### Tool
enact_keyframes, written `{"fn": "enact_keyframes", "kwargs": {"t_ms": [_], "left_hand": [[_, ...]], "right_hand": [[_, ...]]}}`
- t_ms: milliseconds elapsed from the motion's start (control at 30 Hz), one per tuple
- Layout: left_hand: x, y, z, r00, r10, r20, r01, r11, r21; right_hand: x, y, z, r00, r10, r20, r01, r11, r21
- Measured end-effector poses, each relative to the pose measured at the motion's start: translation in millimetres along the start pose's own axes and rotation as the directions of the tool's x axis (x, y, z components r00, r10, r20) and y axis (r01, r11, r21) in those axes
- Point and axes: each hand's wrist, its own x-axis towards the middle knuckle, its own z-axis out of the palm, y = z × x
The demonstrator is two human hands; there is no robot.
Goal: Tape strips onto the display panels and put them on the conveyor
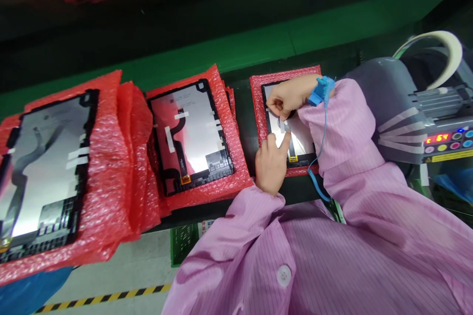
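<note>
The right hand [291, 92] has its thumb and fingers pinched together over the rightmost display panel [300, 139], which lies on red bubble wrap [260, 108] on the tabletop; whether anything thin sits in the pinch is too small to tell. The left hand [271, 166], without a visible hold, extends its index finger to a small pale strip near the panel's middle. This looks like the step of fixing or lifting that strip; the next move seems to call for fine fingertip control, with light pressure near the flex cable [291, 148].
</note>
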Motion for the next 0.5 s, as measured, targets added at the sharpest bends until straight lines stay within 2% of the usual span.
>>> {"fn": "enact_keyframes", "kwargs": {"t_ms": [100, 167, 300, 400, 467, 500], "left_hand": [[-0.8, 1.4, -3.1, 1.000, 0.026, -0.015, -0.025, 0.998, 0.055], [-1.7, 1.8, -5.3, 0.998, 0.066, -0.018, -0.064, 0.993, 0.097], [-2.0, 0.1, -9.0, 0.990, 0.143, 0.017, -0.144, 0.983, 0.114], [-0.1, -0.9, -10.8, 0.986, 0.161, 0.046, -0.165, 0.980, 0.108], [1.1, -0.3, -10.9, 0.984, 0.172, 0.046, -0.176, 0.977, 0.120], [1.2, 0.3, -10.5, 0.983, 0.177, 0.041, -0.181, 0.975, 0.126]], "right_hand": [[2.5, 0.5, 1.9, 0.999, -0.032, -0.016, 0.031, 0.998, -0.046], [4.1, 1.4, 2.6, 0.998, -0.046, -0.040, 0.047, 0.999, 0.014], [6.3, 0.8, 5.7, 0.991, 0.054, -0.124, -0.032, 0.984, 0.176], [9.5, 0.8, 11.5, 0.974, 0.124, -0.189, -0.109, 0.990, 0.090], [12.6, 4.6, 14.7, 0.930, 0.174, -0.324, -0.155, 0.984, 0.083], [14.1, 7.7, 15.2, 0.869, 0.192, -0.456, -0.144, 0.980, 0.137]]}}
